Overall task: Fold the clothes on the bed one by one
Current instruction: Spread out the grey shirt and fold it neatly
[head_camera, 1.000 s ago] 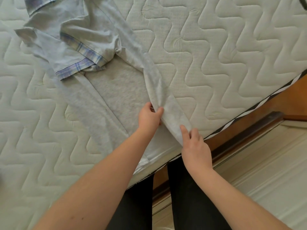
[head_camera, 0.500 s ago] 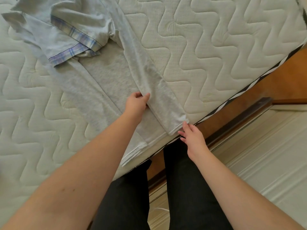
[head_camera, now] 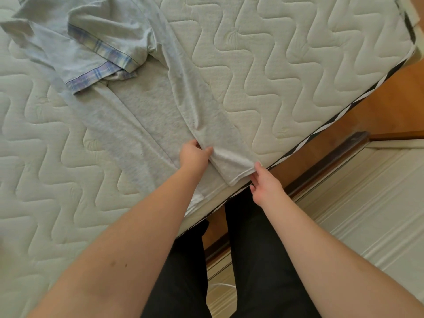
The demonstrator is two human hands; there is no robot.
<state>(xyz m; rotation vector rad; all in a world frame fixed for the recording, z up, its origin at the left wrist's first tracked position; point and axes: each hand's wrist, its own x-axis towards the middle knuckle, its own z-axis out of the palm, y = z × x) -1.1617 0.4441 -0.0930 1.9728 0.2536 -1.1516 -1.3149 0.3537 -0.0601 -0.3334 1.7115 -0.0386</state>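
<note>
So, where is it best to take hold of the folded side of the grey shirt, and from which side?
Grip the hem corner of the grey shirt, coming from the mattress edge. That corner overhangs slightly, so fingers can slip under. The right hand already touches it; the left hand pinches the fold.

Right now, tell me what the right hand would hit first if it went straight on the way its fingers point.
The right hand points up and slightly left. Its fingertips already sit at the hem of the folded grey garment, so that cloth comes first, lying on the mattress. Whether they touch yet is unclear.
</note>
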